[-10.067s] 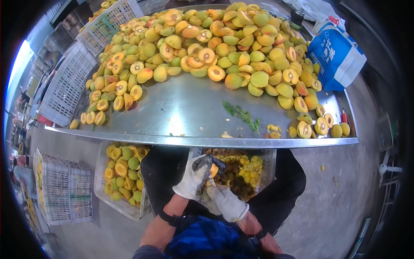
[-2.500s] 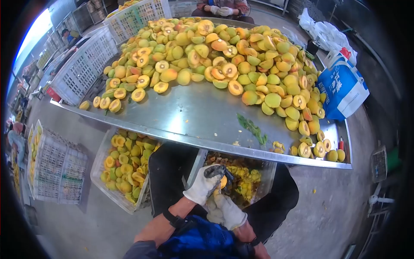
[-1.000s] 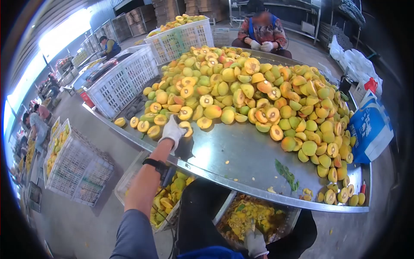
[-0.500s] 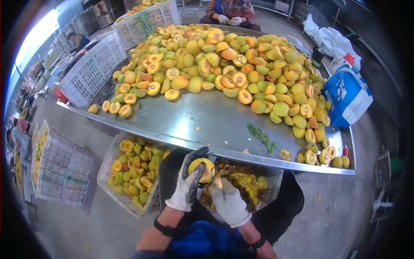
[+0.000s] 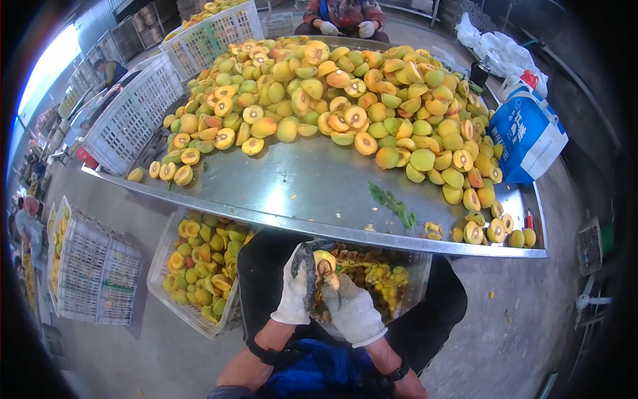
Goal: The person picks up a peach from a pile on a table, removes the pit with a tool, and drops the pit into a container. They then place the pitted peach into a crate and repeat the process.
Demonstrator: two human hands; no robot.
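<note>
Between my hands, over the lower crate, is a halved peach (image 5: 323,257) with its cut face and brown pit area turned toward my right hand. My left hand (image 5: 294,290), in a white glove with dark-stained fingers, is closed around the fruit. My right hand (image 5: 353,311), in a white knitted glove, is closed on a small pitting tool (image 5: 331,280) at the cut face; its working end is mostly hidden. Beneath the hands, a crate (image 5: 421,282) contains yellow peach scraps and pits. To the left, another crate (image 5: 158,278) is full of peach halves.
A metal-topped table (image 5: 266,193) bears a large heap of peach halves (image 5: 299,93) and a green leaf sprig (image 5: 392,205). A blue bag (image 5: 525,136) sits at its right edge. White crates (image 5: 133,113) stand left. Across the table sits a person with gloved hands (image 5: 329,28).
The peach half has turned in my left hand, so its cut face now shows more. Both hands stay close together. The person opposite has moved their hands apart.
</note>
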